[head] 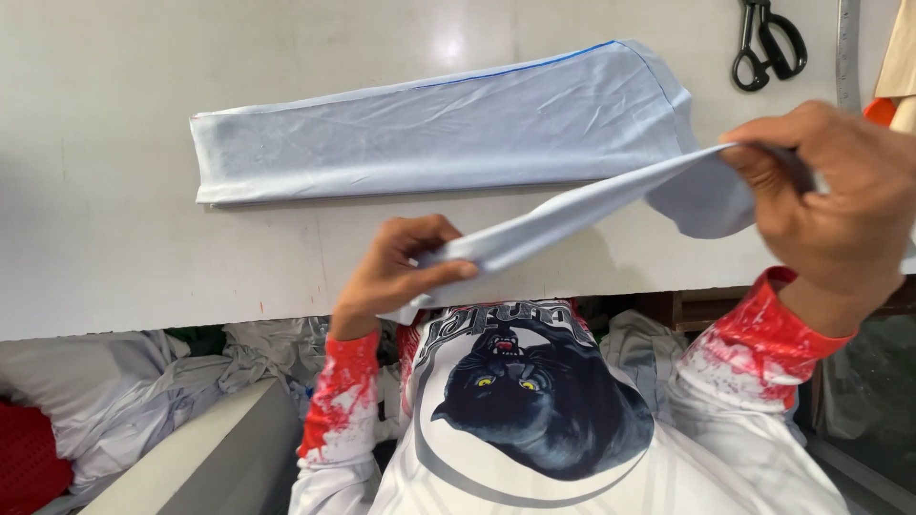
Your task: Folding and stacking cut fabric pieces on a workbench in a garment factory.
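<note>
A pale blue fabric piece (553, 215) is stretched taut above the table's near edge between my two hands. My left hand (396, 272) pinches its lower end near my chest. My right hand (830, 205) grips its upper end, raised at the right. Behind it a folded stack of pale blue fabric (429, 133) with a blue edge line lies flat on the white table (114, 229). The held piece joins or overlaps the stack's right end; I cannot tell which.
Black scissors (768, 43) lie at the table's far right, next to a metal ruler (847, 48). Below the table edge sit heaps of white cloth (143, 391), a red item (29, 458) and a pale bench surface (200, 458).
</note>
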